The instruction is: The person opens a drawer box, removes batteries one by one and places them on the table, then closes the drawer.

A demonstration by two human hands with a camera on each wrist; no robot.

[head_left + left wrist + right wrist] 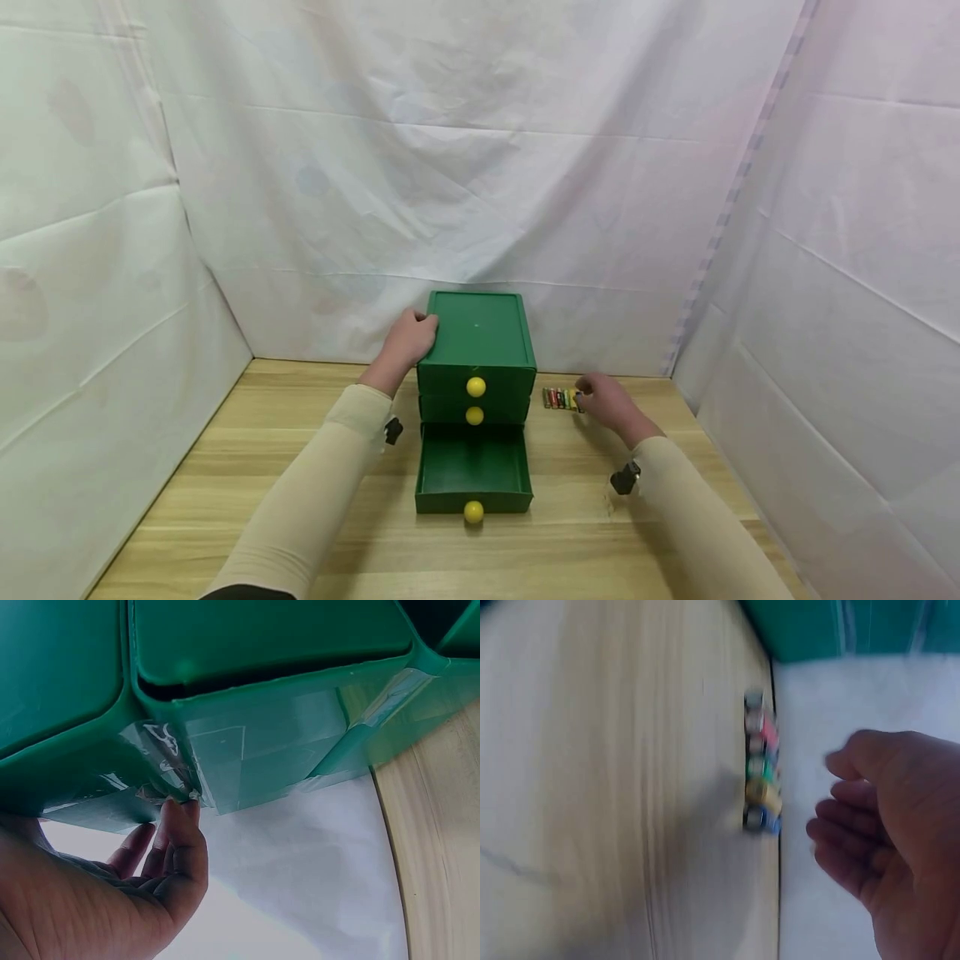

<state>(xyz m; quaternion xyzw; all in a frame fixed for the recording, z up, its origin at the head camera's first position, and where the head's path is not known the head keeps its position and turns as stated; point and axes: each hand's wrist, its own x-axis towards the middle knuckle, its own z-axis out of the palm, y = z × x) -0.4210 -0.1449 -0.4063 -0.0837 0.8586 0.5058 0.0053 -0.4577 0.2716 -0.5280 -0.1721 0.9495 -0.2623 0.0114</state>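
Note:
A green drawer unit with round yellow knobs stands on the table, its bottom drawer pulled out with a bare floor. My left hand rests at the unit's upper left edge. In the left wrist view, bent fingers touch its taped side wall; where the thumb presses is hidden. To the right of the unit, several small batteries of different colours lie in a row. Over the row's right end hovers my right hand. In the right wrist view, its loosely bent fingers hold nothing, apart from the batteries.
White cloth hangs behind the table and along both sides. The pulled-out drawer's yellow knob juts toward the front of the wooden table. Two closed drawers sit above it.

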